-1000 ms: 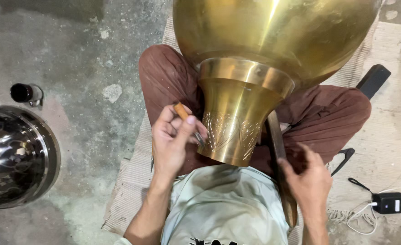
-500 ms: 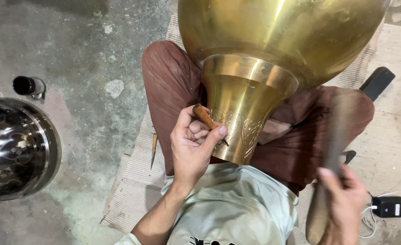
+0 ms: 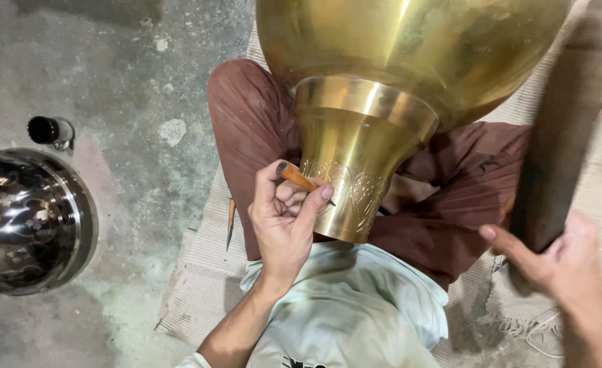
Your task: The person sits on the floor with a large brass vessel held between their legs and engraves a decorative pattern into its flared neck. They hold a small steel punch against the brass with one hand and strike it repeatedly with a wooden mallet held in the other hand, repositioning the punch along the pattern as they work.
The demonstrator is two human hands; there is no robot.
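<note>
A large brass vessel (image 3: 410,48) rests on my lap, its flared neck (image 3: 359,153) pointing toward me and engraved with a leaf pattern near the rim. My left hand (image 3: 284,221) holds a short wooden-handled chisel (image 3: 299,180) with its tip against the engraved band. My right hand (image 3: 553,266) grips a long dark wooden mallet (image 3: 557,136), raised and blurred at the right, well away from the chisel.
A shiny steel bowl (image 3: 76,225) sits on the concrete floor at the left, with a small dark cup (image 3: 45,129) behind it. A spare chisel (image 3: 231,221) lies on the woven mat (image 3: 192,286) beside my knee.
My right hand has swung the mallet up and out to the right, away from the vessel's neck. My left hand has re-set the chisel on the engraved band.
</note>
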